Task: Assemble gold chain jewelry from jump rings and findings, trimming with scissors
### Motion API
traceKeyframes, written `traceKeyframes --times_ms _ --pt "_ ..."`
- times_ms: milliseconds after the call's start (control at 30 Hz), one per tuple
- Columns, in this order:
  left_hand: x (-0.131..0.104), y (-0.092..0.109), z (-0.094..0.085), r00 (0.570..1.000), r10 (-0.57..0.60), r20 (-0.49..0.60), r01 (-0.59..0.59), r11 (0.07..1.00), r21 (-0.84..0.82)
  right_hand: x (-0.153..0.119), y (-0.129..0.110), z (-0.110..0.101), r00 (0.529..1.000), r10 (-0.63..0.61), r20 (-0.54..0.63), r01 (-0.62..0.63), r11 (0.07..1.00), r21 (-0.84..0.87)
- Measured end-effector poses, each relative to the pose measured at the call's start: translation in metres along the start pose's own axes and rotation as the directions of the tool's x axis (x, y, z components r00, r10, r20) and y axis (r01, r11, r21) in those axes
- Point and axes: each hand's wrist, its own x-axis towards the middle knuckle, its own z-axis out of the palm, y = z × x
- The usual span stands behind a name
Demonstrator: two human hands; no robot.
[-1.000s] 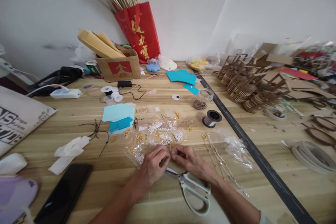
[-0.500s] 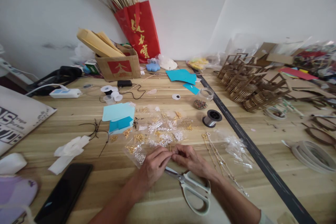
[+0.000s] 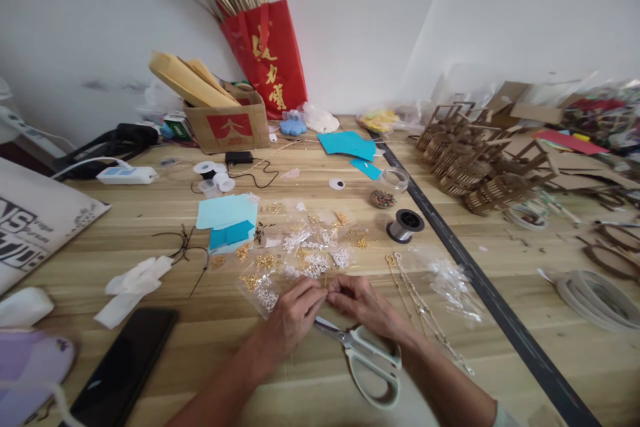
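My left hand (image 3: pixel 296 310) and my right hand (image 3: pixel 357 300) meet at their fingertips, low in the middle of the head view. Both are closed in a pinch. Whatever sits between the fingers is too small to make out. A faint thin strand seems to hang below my left hand. Scissors (image 3: pixel 371 367) with pale handles lie under the hands, blades partly hidden. Just beyond the fingers are clear bags with silver-coloured findings (image 3: pixel 316 265) and gold-coloured findings (image 3: pixel 265 261). Gold and silver-coloured chains (image 3: pixel 413 290) lie beside my right hand.
A wire spool (image 3: pixel 405 225) and a jar of beads (image 3: pixel 384 197) stand behind the chains. At left lie a black phone (image 3: pixel 125 367), white tissue (image 3: pixel 133 287) and blue paper (image 3: pixel 227 212). Small woven baskets (image 3: pixel 480 167) crowd the back right. A dark strip (image 3: pixel 480 280) crosses the table.
The view has shifted very slightly. Both hands keep the same pinch in almost the same place, and the things on the table lie as before.
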Motion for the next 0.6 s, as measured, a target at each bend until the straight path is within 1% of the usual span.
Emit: traceKeyframes --times_ms 167,300,433,600 --pt "-0.0004 -0.0009 0.0 1.0 -0.004 0.027 0.004 1.0 0.013 0.0001 -0.0013 0.0003 1.0 -0.009 0.0 0.009 1.0 -0.012" --pt "0.0017 0.0002 0.0 1.0 -0.012 0.027 0.011 1.0 0.029 -0.0005 -0.0033 0.0 1.0 -0.007 -0.005 0.007 1.0 -0.028" --pt "0.0034 0.0017 -0.0004 1.0 -0.013 0.022 0.013 0.999 0.038 -0.0007 -0.0022 0.0003 0.999 -0.033 -0.009 0.032 0.996 -0.084" --pt "0.0015 -0.0002 0.0002 0.997 -0.064 0.033 0.064 0.998 -0.008 -0.0007 -0.0009 0.0017 0.999 -0.042 -0.031 0.039 0.994 -0.101"
